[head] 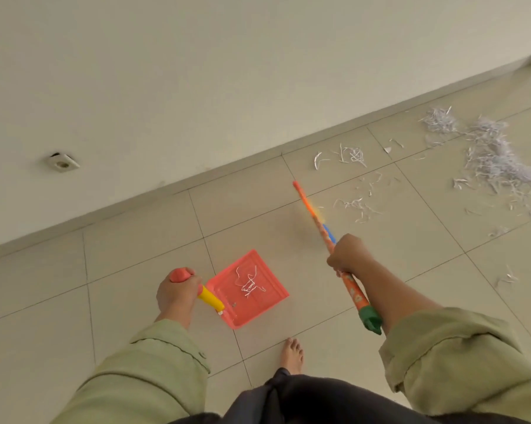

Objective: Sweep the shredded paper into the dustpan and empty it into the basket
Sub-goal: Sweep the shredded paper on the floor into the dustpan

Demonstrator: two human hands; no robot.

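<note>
Left hand (pixel 176 291): fingers curled tight round the dustpan handle (pixel 197 289), gripped at its red top end; the yellow lower section runs down to the pan. Right hand (pixel 348 254): wrapped fully round the broom stick (pixel 317 220), held mid-shaft, green end cap (pixel 370 322) lying beside the forearm. The broom's far end is motion-blurred, so the bristles cannot be made out.

One red dustpan (pixel 248 289) is seen below the left hand, over the floor; whether it touches the tiles cannot be told. A few white paper strips (pixel 249 283) are held in its tray.

Surface: pale beige floor tiles (pixel 135 258) with thin dark grout lines, met by a plain off-white wall (pixel 197 71) with a low skirting. One wall socket (pixel 63 162) is set low on the wall, upper left.

Shredded paper: one large heap (pixel 490 154) is seen at upper right on the floor, well apart from the dustpan. Looser scatters are spread between heap and broom, with a small clump (pixel 351 156) near the wall and another (pixel 357 206) just beside the broom's blurred end. Strips too many to count.

One bare foot (pixel 293 351) is planted on the tiles below the dustpan. Two light green sleeves (pixel 154 371) are rolled at the forearms. No basket in view.
</note>
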